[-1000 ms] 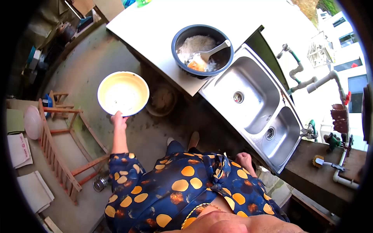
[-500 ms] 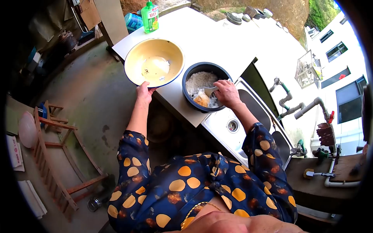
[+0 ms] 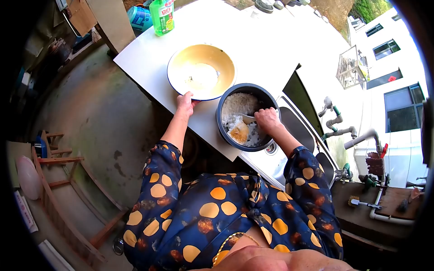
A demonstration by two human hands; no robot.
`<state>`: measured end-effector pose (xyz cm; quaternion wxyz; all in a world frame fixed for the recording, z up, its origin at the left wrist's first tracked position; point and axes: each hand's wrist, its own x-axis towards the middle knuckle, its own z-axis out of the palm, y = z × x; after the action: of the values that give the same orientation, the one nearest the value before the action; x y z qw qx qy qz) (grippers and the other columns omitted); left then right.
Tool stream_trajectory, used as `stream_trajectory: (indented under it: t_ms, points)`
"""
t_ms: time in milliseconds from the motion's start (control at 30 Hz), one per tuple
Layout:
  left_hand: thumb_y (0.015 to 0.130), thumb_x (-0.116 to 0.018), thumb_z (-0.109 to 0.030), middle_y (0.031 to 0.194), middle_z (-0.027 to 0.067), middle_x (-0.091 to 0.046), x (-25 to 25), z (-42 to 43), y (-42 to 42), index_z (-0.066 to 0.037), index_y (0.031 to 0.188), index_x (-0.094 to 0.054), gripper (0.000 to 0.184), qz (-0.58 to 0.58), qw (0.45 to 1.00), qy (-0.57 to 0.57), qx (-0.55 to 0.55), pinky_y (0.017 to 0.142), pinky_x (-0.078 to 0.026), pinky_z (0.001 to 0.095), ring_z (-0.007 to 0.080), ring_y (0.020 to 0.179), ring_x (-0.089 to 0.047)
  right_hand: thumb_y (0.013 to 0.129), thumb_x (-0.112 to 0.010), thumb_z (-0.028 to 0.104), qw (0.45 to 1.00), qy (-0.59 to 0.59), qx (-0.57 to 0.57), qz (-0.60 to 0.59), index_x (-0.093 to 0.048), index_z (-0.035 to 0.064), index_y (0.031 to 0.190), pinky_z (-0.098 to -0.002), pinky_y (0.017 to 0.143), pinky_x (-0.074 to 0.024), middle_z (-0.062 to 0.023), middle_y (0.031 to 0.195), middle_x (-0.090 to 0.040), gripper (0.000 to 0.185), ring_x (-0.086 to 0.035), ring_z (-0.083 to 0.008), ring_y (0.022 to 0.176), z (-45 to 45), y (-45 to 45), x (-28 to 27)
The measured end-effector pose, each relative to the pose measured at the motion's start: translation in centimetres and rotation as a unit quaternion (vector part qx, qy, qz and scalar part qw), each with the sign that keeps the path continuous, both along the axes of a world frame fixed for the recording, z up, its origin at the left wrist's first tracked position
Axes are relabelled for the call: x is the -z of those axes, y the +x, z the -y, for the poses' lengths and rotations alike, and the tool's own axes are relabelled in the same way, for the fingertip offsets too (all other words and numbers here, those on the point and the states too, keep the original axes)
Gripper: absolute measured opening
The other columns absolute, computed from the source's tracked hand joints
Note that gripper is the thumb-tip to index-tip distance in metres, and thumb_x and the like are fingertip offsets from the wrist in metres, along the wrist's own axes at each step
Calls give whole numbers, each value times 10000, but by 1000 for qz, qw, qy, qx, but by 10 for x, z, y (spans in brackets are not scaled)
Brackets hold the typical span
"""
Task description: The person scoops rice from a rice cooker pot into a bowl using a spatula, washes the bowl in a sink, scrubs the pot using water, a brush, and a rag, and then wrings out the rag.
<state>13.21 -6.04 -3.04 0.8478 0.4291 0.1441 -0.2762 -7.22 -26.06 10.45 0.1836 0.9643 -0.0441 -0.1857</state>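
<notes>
Head view: left hand (image 3: 185, 104) grips the basin (image 3: 180, 67) by its near rim, specks (image 3: 190, 79) inside; right hand (image 3: 267, 119) clasps the paddle (image 3: 248, 119) in the pot (image 3: 260, 94), its rice (image 3: 239, 105) seemingly only part-loosened.

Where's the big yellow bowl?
In the head view, the yellow bowl is in the upper half, slightly left of centre, over the white counter, between the green bottle and the dark pot.

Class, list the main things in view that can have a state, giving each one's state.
Basin: uncovered, small bits inside
Pot: uncovered, partly filled
Rice: white, with a browned lump
Paddle: inside the pot, gripped
Left hand: closed on the basin's rim
Right hand: closed on the paddle
Bottle: upright, top out of frame
</notes>
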Motion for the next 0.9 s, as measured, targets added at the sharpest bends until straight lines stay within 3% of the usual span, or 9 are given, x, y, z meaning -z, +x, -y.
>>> stream_trajectory:
  t_ms: [133,200,233,300,367,433,500,733,900]
  points:
    - [749,-608,-127,997,185,-557,-1,0,-12,79,1054,-489,387,8,1000,13,11,651,-550,425,311,808,-599,739,-564,100,994,24,50,-96,-687,92,804,-335,677,-502,-87,840,-668,139,-648,-230,807,-6,-8,-12]
    - [760,-656,-375,1123,187,-512,-13,-6,-18,-2,1217,-424,634,-48,983,0,177,717,-517,412,290,954,-555,730,-570,84,991,33,55,-114,-697,84,788,-326,674,-523,-101,824,-670,140,-652,-242,800,-10,-11,-16]
    - [760,-656,-375,1123,187,-512,-31,-10,-29,-2,1217,-424,634,-54,981,1,186,717,-517,412,290,954,-555,730,-570,84,990,36,64,-119,-697,84,788,-326,674,-523,-101,824,-670,140,-652,-242,800,-14,-12,-22]
    - [704,-651,-556,1205,188,-461,-90,-24,-74,-57,1340,-286,887,-27,940,112,321,728,-501,389,269,1045,-503,713,-572,86,989,39,80,-115,-677,54,795,-351,695,-519,-120,821,-662,137,-646,-265,806,-29,-24,-53]
    - [663,-657,-596,1262,173,-415,-97,-19,-98,-84,1386,-171,1010,118,899,146,396,757,-478,408,256,1090,-464,714,-576,77,984,49,132,-113,-680,42,802,-349,712,-518,-134,841,-661,141,-646,-264,821,-32,-25,-68]
    - [722,-697,-298,1177,119,-492,-93,-6,-119,-62,1326,-295,763,267,897,100,339,873,-415,334,206,1038,-499,759,-557,83,969,38,222,-101,-688,67,861,-323,727,-515,-111,904,-664,168,-642,-245,868,-34,-30,-84]
    - [704,-618,-131,1103,131,-548,-95,-4,-135,-93,1301,-329,665,265,900,149,313,876,-413,312,214,1017,-530,772,-552,93,964,37,235,-117,-686,66,885,-322,745,-512,-116,934,-660,178,-636,-244,901,-33,-44,-96]
    - [675,-513,-40,1014,137,-589,-93,0,-151,-92,1273,-373,616,292,895,174,287,857,-427,307,237,937,-570,742,-539,59,951,82,297,-12,-672,13,870,-362,740,-511,-171,908,-649,191,-635,-296,865,-22,-36,-50]
    - [671,-521,-67,1033,141,-588,-90,-1,-143,-104,1274,-373,622,300,893,154,298,867,-425,319,257,953,-570,724,-553,93,955,82,279,-53,-684,32,826,-355,734,-512,-164,884,-653,176,-637,-284,861,-8,-20,-40]
